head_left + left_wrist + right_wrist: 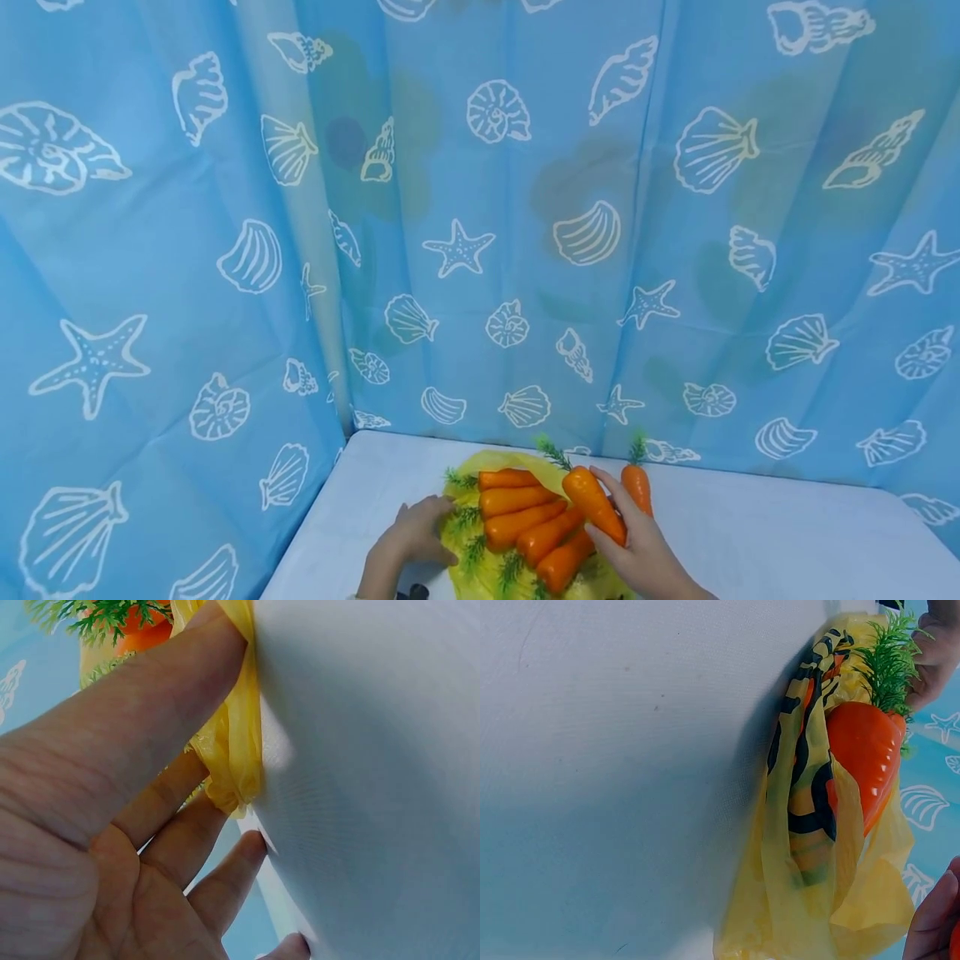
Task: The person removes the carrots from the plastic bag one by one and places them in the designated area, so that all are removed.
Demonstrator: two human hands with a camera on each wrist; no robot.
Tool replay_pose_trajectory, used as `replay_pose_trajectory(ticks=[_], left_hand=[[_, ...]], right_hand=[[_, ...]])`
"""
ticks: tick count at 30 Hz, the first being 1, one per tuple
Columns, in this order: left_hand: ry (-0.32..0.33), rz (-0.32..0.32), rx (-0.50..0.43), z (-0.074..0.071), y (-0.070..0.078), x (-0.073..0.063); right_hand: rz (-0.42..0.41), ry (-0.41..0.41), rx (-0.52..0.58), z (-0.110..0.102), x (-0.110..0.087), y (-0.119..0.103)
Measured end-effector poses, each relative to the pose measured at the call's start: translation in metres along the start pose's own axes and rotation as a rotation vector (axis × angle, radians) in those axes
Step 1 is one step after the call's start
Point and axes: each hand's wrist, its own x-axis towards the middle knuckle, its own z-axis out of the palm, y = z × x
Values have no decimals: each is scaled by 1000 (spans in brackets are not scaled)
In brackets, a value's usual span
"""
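Observation:
Several orange carrots (521, 525) with feathery green tops lie side by side on a yellow plastic bag (498, 460). My right hand (637, 542) holds another carrot (592, 500) over the right side of the row, thumb on the near side and fingers on the far side. In the right wrist view only part of that thumb (934, 911) shows, at the right edge. At the bag's left edge, my left hand (420, 533) touches the plastic with thumb and fingers spread apart. The left wrist view shows the thumb (172, 682) against the yellow plastic (236, 742).
One more carrot (636, 487) lies just beyond my right hand. Dark printing (810, 823) marks the bag's near side. A small black object (417, 592) sits by the left wrist. The white table (787, 533) meets blue shell-patterned curtains (480, 250) at the back and left.

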Motion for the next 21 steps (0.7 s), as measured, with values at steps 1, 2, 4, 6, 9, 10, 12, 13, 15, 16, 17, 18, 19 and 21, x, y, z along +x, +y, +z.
replay_pose_trajectory(ticks=[1, 2, 4, 6, 9, 10, 12, 13, 15, 16, 17, 18, 19, 21], left_hand=[[-3, -2, 0, 0, 0, 0], [-5, -3, 4, 0, 0, 1], [-8, -3, 10, -1, 0, 1], [-2, 1, 17, -2, 1, 2], [7, 0, 19, -2, 2, 2], [8, -2, 17, -1, 2, 2], [7, -4, 16, -1, 2, 3], [7, -5, 15, -1, 2, 3], [5, -4, 13, -1, 2, 3], [4, -1, 13, -1, 2, 3], [5, 0, 14, -1, 2, 3], [6, 2, 16, -1, 2, 2], [8, 2, 18, -1, 3, 2], [10, 5, 23, -1, 3, 2]], right_hand=[[1, 0, -2, 0, 0, 0], [-2, 2, -2, 0, 0, 1], [-13, 3, -5, 0, 0, 2], [-35, 10, -6, 0, 1, 2], [-48, 16, 0, 0, 1, 3], [-44, 15, 2, 0, 1, 4], [-32, 14, 3, -1, 1, 4], [-27, 13, 2, -1, 1, 4], [-23, 18, 3, -1, 1, 5], [-24, 20, 2, -1, 1, 5], [-23, 23, 0, -1, 1, 4], [-23, 27, -3, -1, 1, 4], [-24, 31, -5, -1, 2, 4], [-26, 42, -11, -1, 2, 4]])
